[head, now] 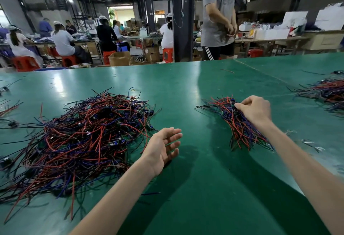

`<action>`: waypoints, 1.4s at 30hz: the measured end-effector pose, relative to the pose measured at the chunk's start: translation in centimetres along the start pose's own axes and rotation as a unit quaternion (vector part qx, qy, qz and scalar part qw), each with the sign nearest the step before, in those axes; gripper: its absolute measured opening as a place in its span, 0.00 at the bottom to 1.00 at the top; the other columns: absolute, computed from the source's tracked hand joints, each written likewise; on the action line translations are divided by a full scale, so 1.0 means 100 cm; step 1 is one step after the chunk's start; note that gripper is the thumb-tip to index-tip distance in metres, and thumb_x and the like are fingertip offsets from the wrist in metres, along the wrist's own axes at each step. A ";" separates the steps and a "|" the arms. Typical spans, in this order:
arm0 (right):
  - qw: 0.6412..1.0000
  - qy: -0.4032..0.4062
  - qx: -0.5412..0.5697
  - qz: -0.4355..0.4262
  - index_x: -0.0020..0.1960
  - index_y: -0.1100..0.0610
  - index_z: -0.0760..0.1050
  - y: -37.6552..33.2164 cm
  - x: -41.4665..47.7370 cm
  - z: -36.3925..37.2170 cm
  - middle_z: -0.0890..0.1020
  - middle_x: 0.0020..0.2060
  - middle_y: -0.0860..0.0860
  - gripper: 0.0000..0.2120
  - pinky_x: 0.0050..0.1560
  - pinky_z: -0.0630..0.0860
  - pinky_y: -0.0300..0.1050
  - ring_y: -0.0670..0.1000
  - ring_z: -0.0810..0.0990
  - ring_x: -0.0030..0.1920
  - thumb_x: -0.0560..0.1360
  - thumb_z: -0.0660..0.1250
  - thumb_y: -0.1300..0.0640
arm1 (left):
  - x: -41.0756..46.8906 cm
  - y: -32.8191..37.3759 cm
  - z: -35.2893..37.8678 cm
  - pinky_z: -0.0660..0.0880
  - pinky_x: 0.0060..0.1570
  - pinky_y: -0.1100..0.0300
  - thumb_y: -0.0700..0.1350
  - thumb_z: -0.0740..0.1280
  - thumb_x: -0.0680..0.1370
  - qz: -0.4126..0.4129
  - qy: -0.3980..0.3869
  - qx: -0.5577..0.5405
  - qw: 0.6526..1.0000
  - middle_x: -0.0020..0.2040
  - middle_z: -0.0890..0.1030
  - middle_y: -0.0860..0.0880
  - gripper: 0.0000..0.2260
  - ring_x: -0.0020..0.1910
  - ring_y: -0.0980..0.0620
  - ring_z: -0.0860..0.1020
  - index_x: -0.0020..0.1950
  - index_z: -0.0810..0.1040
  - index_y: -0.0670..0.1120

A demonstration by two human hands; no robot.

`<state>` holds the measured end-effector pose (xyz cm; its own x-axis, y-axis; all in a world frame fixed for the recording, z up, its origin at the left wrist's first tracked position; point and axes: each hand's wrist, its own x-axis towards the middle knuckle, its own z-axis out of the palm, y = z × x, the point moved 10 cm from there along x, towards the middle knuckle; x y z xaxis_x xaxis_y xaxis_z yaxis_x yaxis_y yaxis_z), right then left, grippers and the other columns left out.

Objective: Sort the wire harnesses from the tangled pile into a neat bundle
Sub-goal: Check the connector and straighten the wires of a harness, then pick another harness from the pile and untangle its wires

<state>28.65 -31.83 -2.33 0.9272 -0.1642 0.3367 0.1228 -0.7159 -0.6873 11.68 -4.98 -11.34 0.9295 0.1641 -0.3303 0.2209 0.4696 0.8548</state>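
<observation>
A big tangled pile of red, blue and black wire harnesses lies on the left of the green table. A smaller, roughly aligned bundle of the same harnesses lies to the right of centre. My right hand sits over the bundle's far end, fingers curled, pinching a harness at its small dark connector. My left hand hovers just right of the big pile, palm turned inward, fingers straight and relaxed, holding nothing.
Another heap of harnesses lies at the table's far right edge. Stray wires lie along the left edge. A person in a grey shirt stands beyond the table. Seated workers fill benches behind.
</observation>
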 end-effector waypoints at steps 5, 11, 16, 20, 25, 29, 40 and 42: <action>0.982 0.102 -0.070 -0.140 0.50 0.63 0.77 -0.045 -0.035 -0.007 0.82 0.47 0.60 0.09 0.45 0.75 0.51 0.62 0.79 0.46 0.77 0.65 0.56 | -0.005 0.009 0.003 0.71 0.26 0.66 0.44 0.63 0.77 0.047 0.009 0.066 0.997 0.35 0.82 0.53 0.07 0.26 0.58 0.73 0.46 0.81 0.45; 0.953 0.054 -0.060 -0.291 0.38 0.61 0.74 -0.100 -0.090 0.038 0.81 0.36 0.59 0.12 0.44 0.70 0.53 0.61 0.79 0.39 0.77 0.66 0.55 | -0.018 0.056 0.015 0.69 0.28 0.69 0.44 0.66 0.78 0.285 0.052 0.352 0.890 0.35 0.81 0.53 0.03 0.28 0.62 0.74 0.44 0.77 0.50; 0.921 0.005 -0.121 -0.371 0.29 0.57 0.69 -0.108 -0.117 0.075 0.77 0.25 0.55 0.18 0.42 0.68 0.52 0.57 0.78 0.28 0.74 0.71 0.54 | -0.032 0.113 0.004 0.76 0.47 0.57 0.42 0.65 0.77 0.377 0.149 0.485 0.775 0.43 0.83 0.49 0.05 0.42 0.51 0.79 0.49 0.81 0.45; 0.914 -0.008 -0.149 -0.377 0.24 0.54 0.63 -0.103 -0.119 0.085 0.69 0.19 0.51 0.25 0.39 0.67 0.49 0.55 0.70 0.22 0.72 0.73 0.54 | -0.034 0.175 -0.046 0.75 0.56 0.52 0.38 0.61 0.78 0.340 0.294 0.591 0.670 0.55 0.80 0.43 0.11 0.55 0.46 0.76 0.59 0.77 0.42; 0.911 -0.008 -0.166 -0.378 0.23 0.59 0.70 -0.102 -0.119 0.094 0.71 0.22 0.51 0.23 0.40 0.67 0.51 0.56 0.71 0.24 0.74 0.70 0.54 | -0.019 0.207 -0.128 0.68 0.61 0.44 0.39 0.62 0.75 0.117 0.368 0.706 0.594 0.60 0.74 0.37 0.16 0.61 0.38 0.70 0.62 0.71 0.41; 0.910 -0.028 -0.185 -0.371 0.26 0.59 0.72 -0.098 -0.116 0.102 0.74 0.26 0.53 0.22 0.45 0.67 0.52 0.56 0.72 0.28 0.77 0.66 0.53 | -0.013 0.210 -0.144 0.64 0.59 0.47 0.41 0.65 0.75 0.101 0.364 0.749 0.544 0.51 0.78 0.43 0.06 0.54 0.41 0.73 0.52 0.77 0.45; 0.916 -0.064 -0.191 -0.347 0.28 0.53 0.68 -0.096 -0.116 0.103 0.72 0.29 0.49 0.21 0.50 0.64 0.50 0.54 0.73 0.33 0.80 0.59 0.51 | -0.037 0.246 -0.117 0.72 0.52 0.50 0.45 0.70 0.76 0.335 0.356 0.591 0.642 0.48 0.81 0.42 0.07 0.48 0.44 0.76 0.46 0.78 0.41; 0.918 -0.053 -0.184 -0.348 0.28 0.56 0.72 -0.095 -0.116 0.102 0.74 0.29 0.51 0.21 0.49 0.63 0.49 0.55 0.75 0.34 0.79 0.61 0.52 | -0.045 0.254 -0.105 0.71 0.46 0.56 0.43 0.69 0.76 0.378 0.332 0.530 0.682 0.46 0.81 0.42 0.07 0.43 0.48 0.76 0.47 0.77 0.40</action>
<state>20.33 -16.18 -6.25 0.7015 0.4732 0.5329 0.5885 -0.8064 -0.0587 10.00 15.35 7.62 0.6346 0.5340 0.5586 0.1687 -0.8012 0.5742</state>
